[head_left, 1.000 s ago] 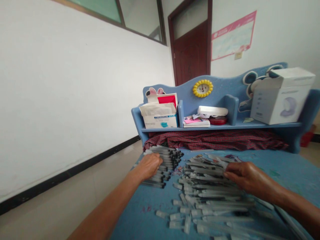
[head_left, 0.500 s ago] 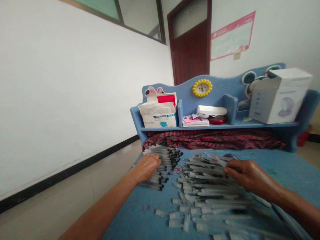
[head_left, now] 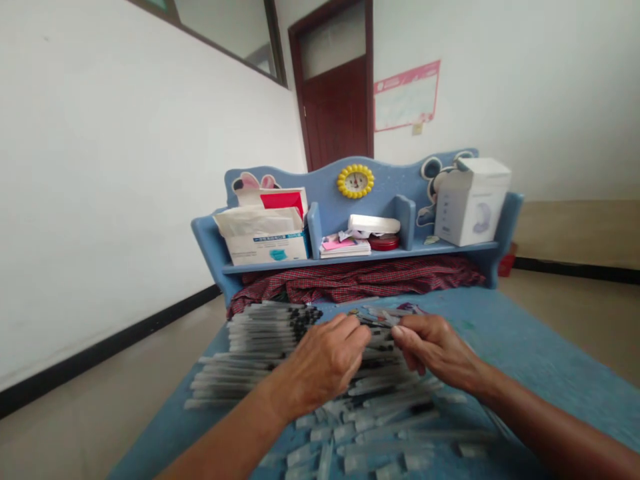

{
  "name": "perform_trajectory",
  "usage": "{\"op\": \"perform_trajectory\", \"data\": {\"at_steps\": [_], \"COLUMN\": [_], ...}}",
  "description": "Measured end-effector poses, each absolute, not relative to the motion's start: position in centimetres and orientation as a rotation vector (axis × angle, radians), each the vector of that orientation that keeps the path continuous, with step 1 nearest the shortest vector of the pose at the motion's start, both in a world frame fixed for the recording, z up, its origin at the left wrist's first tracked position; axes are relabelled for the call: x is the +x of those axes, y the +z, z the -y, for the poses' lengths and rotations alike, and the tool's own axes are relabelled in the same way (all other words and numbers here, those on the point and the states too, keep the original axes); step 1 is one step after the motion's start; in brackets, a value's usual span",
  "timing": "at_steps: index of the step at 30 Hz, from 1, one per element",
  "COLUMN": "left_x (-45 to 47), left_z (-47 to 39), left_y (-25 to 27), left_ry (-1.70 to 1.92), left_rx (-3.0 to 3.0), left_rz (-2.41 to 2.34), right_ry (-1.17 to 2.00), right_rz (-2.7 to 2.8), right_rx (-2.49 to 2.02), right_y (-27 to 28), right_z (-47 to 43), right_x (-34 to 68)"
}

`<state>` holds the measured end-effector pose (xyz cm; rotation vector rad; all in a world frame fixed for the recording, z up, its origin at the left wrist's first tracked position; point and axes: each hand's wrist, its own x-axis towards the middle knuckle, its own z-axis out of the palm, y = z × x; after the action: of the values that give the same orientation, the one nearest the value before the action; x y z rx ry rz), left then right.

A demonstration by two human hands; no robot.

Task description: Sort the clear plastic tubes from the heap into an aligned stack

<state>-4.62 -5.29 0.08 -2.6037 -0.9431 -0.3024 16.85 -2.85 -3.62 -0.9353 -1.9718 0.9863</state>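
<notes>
My left hand (head_left: 333, 357) is closed above the middle of a blue desk, its thumb and fingers bent together. Whatever it may hold is hidden behind the knuckles. Close by on its right, my right hand (head_left: 435, 347) pinches a translucent pen (head_left: 388, 319) between thumb and fingers. Under both hands spreads a loose heap of clear pens (head_left: 395, 393) with scattered translucent caps (head_left: 320, 433). To the left lie neater rows of pens with black ends (head_left: 263, 327), and a lower group of pens (head_left: 220, 380) beside my left forearm.
A blue shelf (head_left: 360, 257) runs along the desk's back. On it stand a mask box (head_left: 267, 243), papers (head_left: 345, 248), a red round tin (head_left: 384, 243) and a white carton (head_left: 473, 207). Plaid cloth (head_left: 350, 283) lies beneath. A yellow clock (head_left: 355, 181) hangs on the backboard.
My left hand has moved right from the black-ended rows to the loose heap, close to my right hand. The camera view has turned to the right.
</notes>
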Motion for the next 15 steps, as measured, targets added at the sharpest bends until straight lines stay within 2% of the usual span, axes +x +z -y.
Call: {"op": "perform_trajectory", "data": {"at_steps": [5, 15], "left_x": [-3.1, -3.4], "left_z": [4.4, 4.7], "left_y": [-0.5, -2.5], "left_ry": [-0.511, -0.576], "left_rx": [-2.639, -2.570], "left_rz": [0.914, 0.922], "right_ry": [1.115, 1.374], "right_rz": [1.827, 1.846], "right_rx": [-0.975, -0.879], "right_y": [-3.9, -4.3], "right_z": [1.7, 1.3], "right_x": [17.5, 17.3]}}
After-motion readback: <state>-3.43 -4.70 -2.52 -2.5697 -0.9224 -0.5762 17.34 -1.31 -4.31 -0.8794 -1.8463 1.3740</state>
